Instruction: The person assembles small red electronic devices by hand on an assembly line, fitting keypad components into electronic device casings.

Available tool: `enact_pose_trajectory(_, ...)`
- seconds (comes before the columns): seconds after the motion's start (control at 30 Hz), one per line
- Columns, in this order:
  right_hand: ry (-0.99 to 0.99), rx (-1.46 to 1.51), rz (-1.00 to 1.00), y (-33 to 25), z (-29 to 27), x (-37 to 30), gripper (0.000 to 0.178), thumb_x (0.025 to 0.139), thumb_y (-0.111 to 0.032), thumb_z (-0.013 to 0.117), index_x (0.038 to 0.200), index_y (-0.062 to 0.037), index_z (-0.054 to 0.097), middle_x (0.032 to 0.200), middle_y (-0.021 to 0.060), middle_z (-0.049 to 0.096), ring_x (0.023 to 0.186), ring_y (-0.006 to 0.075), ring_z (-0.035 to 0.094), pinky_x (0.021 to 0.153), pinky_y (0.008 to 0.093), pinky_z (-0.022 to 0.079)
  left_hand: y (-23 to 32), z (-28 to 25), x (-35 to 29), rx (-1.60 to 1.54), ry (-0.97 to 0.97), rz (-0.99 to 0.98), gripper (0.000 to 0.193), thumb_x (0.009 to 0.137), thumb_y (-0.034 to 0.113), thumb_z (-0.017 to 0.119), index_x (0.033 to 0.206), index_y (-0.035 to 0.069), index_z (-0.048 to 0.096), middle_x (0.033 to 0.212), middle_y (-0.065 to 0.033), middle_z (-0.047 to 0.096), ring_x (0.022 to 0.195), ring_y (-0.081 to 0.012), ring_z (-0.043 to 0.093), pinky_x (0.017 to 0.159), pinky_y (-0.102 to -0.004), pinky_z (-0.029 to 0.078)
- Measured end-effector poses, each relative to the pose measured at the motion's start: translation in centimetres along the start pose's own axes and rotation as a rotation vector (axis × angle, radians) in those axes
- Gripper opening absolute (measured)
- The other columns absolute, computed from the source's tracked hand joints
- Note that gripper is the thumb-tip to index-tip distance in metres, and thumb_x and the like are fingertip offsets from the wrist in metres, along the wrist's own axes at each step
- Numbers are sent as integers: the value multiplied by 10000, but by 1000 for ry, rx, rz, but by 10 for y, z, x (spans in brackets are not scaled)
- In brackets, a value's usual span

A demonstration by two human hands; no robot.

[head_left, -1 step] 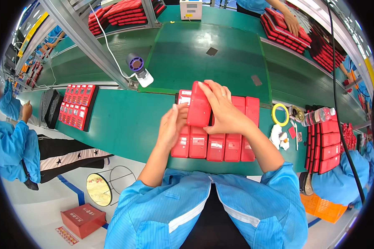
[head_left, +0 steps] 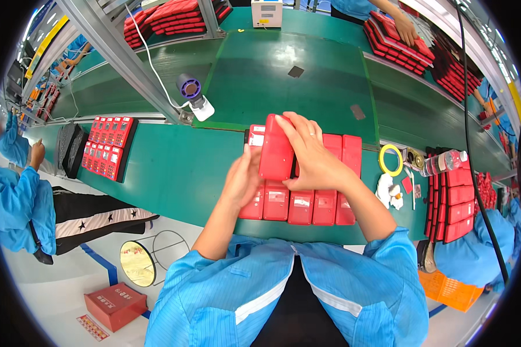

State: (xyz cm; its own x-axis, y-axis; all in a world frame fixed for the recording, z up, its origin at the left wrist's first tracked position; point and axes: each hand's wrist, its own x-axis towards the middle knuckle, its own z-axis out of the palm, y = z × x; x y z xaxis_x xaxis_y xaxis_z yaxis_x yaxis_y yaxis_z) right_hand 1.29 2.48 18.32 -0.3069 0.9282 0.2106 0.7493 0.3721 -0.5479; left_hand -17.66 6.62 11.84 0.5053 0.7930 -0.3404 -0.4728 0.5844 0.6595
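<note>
My right hand (head_left: 309, 151) grips a smooth red oblong device (head_left: 276, 149), thumb at its lower right edge and fingers over its top end. The device is held tilted above a group of similar red devices (head_left: 301, 207) on the green bench. My left hand (head_left: 241, 179), blurred by motion, is beside the held device's lower left edge with its fingers stretched out, holding nothing visible. Part of the row beneath is hidden by my hands. One device (head_left: 257, 134) with a white label shows behind the held one.
Left on the bench (head_left: 173, 173) is a tray of red keypad devices (head_left: 106, 147). A small purple-ringed fan (head_left: 189, 88) stands farther back. At right are yellow tape (head_left: 391, 160), crumpled white tissue (head_left: 383, 191), a plastic bottle (head_left: 444, 162) and stacked red devices (head_left: 458, 202). Co-workers sit either side.
My left hand has shifted slightly and is now blurred, its fingers closer to the held device's lower edge. The held device has moved a little down and left.
</note>
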Motion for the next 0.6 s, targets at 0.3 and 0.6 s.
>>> enact_pose_trajectory(0.3,91,450,22,-7,-4,-29,1379,573,-233,955,1588,-87,32,1606,206,168,1504,396,159,1211,514,226,-6,22,-16,-220,-487,-149,839,1014,677,161,1451,6,411,1023,-175,627,782,-259,634,645,-355,530)
enact_pose_trajectory(0.6,139,649,114,2,25,-50,1443,575,-237,959,1599,-106,-50,1631,195,124,1471,365,267,1201,518,240,-18,30,-16,-270,-479,-175,783,1036,626,179,1437,3,431,976,-169,633,728,-261,622,624,-353,522)
